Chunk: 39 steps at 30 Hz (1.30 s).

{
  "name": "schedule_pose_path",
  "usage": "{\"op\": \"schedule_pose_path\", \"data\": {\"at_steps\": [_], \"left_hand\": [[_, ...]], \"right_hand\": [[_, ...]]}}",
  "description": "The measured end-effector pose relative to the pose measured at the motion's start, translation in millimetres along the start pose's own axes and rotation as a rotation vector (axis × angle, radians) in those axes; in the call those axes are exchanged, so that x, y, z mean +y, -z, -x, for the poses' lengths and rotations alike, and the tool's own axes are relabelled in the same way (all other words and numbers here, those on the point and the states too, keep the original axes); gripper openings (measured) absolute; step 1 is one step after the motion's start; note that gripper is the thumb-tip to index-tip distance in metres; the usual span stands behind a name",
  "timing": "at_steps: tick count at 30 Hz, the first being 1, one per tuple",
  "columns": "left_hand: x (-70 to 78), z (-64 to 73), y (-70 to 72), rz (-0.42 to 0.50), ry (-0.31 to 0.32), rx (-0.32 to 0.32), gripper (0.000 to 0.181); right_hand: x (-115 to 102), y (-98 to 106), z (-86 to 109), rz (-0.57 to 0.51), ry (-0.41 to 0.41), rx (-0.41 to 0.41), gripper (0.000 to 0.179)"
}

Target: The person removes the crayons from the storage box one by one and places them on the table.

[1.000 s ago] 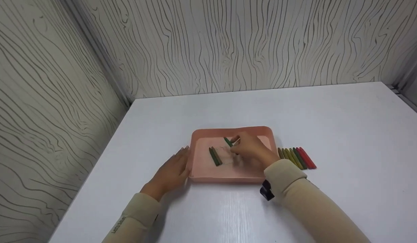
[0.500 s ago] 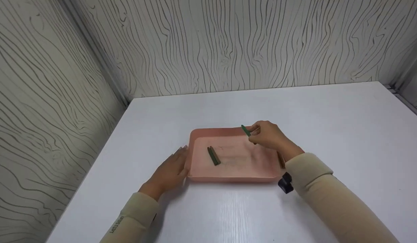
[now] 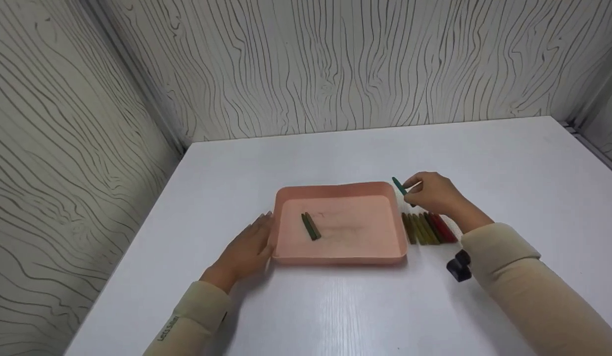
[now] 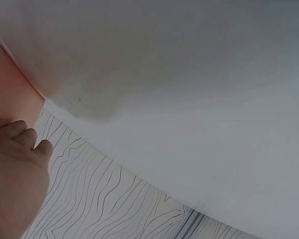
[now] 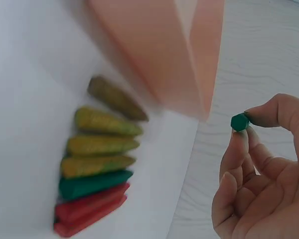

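My right hand [image 3: 433, 194] pinches a green crayon [image 3: 400, 187] between thumb and fingertips, above the table just past the tray's right side. In the right wrist view the hexagonal end of that green crayon [image 5: 239, 122] faces the camera. My left hand [image 3: 246, 249] rests on the table with its fingers along the left wall of the pink tray [image 3: 335, 260]. Inside the tray lie a dark green crayon [image 3: 308, 227] and a brownish crayon [image 3: 313, 226], side by side. Below my right hand, a row of crayons [image 3: 424, 230] lies beside the tray's right wall.
In the right wrist view the row runs from a brown crayon [image 5: 117, 98] through several yellowish ones [image 5: 102, 145] and a green one to red crayons [image 5: 89, 206]. A wood-patterned panel [image 3: 330, 64] stands behind the white table [image 3: 335, 306], another at the left.
My right hand has lifted the green crayon out of the tray and carried it right, past the tray's right wall. My left hand has stayed at the left wall.
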State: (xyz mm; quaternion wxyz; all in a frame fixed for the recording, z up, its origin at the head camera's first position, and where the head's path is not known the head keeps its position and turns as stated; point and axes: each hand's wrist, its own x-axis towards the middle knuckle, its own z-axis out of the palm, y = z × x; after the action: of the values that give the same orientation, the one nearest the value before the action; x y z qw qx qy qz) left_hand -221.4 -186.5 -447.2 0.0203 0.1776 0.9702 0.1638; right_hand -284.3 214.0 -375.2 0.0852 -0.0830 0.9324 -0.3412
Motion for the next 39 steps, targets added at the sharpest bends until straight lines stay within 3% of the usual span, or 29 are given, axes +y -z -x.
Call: {"op": "schedule_pose_path", "data": {"at_steps": [11,19,27,34,39], "left_hand": [[0.1,0.3,-0.2,-0.011,0.0,0.001,0.057],[0.9,0.5,-0.5,0.0,0.02,-0.007,0.057],[1.9,1.2,1.0,0.009,0.04,-0.002,0.058],[1.0,1.1,0.0,-0.027,-0.004,0.024,0.057],[1.0,0.7,-0.4,-0.034,0.002,0.029,0.057]], "right_hand": [[51,17,16.7,0.032,-0.056,-0.025,0.043],[78,16,25.8,0.037,-0.098,-0.066,0.045],[85,13,32.4,0.054,-0.147,-0.084,0.046],[87,11,38.4,0.081,-0.129,-0.082,0.045],[87,10,40.2,0.069,-0.136,-0.089,0.045]]}}
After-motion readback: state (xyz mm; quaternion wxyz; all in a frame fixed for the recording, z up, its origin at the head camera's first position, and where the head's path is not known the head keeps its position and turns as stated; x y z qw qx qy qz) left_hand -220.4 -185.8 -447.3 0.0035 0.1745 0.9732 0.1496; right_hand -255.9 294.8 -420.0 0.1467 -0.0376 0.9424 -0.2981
